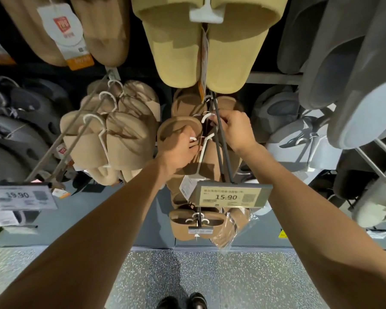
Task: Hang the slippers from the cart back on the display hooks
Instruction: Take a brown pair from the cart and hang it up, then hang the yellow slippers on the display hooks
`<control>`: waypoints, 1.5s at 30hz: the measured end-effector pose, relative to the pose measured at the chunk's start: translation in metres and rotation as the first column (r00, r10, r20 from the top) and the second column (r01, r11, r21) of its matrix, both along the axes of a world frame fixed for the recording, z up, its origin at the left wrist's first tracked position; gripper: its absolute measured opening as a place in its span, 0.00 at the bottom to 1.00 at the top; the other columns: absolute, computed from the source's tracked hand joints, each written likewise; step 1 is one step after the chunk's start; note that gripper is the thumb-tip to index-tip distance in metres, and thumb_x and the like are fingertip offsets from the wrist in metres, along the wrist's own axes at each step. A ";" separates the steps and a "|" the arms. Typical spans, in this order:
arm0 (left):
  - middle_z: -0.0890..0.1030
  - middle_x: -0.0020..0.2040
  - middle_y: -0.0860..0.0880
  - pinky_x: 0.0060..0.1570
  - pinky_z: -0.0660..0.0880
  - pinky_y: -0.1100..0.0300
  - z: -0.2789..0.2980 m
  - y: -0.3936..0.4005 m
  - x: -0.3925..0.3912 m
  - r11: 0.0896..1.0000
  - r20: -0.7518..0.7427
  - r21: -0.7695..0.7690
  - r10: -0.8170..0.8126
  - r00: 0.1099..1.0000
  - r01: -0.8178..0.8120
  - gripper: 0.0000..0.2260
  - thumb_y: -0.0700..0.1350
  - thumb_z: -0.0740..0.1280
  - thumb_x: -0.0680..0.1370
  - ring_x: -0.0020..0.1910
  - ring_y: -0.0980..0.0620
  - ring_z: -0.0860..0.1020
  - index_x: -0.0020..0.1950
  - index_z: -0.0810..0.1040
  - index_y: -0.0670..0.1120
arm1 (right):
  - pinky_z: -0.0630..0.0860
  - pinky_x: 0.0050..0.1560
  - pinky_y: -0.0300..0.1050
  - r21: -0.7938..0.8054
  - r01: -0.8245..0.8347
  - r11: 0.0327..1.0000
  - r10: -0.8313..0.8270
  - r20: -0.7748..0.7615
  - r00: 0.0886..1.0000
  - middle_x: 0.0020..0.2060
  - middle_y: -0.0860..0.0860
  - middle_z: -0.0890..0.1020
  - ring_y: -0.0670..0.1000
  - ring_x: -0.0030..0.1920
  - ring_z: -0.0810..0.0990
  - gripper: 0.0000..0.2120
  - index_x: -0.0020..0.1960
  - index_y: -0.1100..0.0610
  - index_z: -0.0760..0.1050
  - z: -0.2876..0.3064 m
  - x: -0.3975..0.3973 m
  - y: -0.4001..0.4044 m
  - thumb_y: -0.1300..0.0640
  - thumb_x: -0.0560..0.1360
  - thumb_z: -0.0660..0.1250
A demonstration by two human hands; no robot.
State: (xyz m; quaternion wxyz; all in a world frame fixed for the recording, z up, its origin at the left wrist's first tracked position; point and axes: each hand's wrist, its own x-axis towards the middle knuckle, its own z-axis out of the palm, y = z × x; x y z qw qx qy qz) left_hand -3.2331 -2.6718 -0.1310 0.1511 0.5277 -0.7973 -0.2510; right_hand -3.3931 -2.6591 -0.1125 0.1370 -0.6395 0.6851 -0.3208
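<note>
A pair of tan slippers (176, 127) on a white plastic hanger (204, 143) hangs at the middle of the display. My left hand (178, 150) grips the hanger's lower hook beside the left slipper. My right hand (234, 128) pinches the hanger's upper white hook at the dark display hook rod (223, 150), which runs forward to a price tag reading 15.90 (231, 196). More tan slippers hang behind on the same rod. The cart is out of view.
Beige slippers (112, 134) hang on a metal rod at the left, with a 19.90 tag (20, 197). Yellow slippers (201, 45) hang overhead, grey ones (352, 85) at the right, black ones (20, 130) at the far left. Another tan pair (196, 221) hangs below. Speckled floor lies beneath.
</note>
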 end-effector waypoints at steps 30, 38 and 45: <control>0.82 0.50 0.45 0.51 0.76 0.50 0.282 0.272 0.020 0.757 -0.164 -0.403 -0.613 0.773 0.515 0.08 0.43 0.63 0.77 0.49 0.45 0.78 0.54 0.78 0.47 | 0.74 0.51 0.51 -0.287 0.711 0.642 -0.756 -0.087 0.649 0.54 0.55 0.81 0.56 0.55 0.77 0.15 0.57 0.57 0.77 0.257 0.078 0.422 0.51 0.73 0.69; 0.82 0.46 0.46 0.45 0.75 0.54 0.319 0.438 -0.037 0.368 -0.250 -0.538 -0.929 0.273 0.758 0.07 0.44 0.65 0.76 0.44 0.45 0.80 0.52 0.79 0.47 | 0.78 0.44 0.49 -0.466 0.866 0.181 -0.966 -0.248 0.068 0.45 0.54 0.84 0.58 0.46 0.81 0.18 0.51 0.59 0.79 0.300 0.128 0.631 0.47 0.70 0.68; 0.82 0.43 0.45 0.44 0.74 0.56 0.309 0.572 -0.050 -0.032 -0.263 -0.598 -0.936 -0.234 0.801 0.06 0.41 0.65 0.76 0.40 0.49 0.79 0.50 0.80 0.43 | 0.80 0.40 0.52 -0.588 0.785 -0.196 -0.868 -0.269 -0.418 0.42 0.55 0.84 0.57 0.41 0.82 0.12 0.47 0.62 0.80 0.304 0.219 0.745 0.53 0.72 0.69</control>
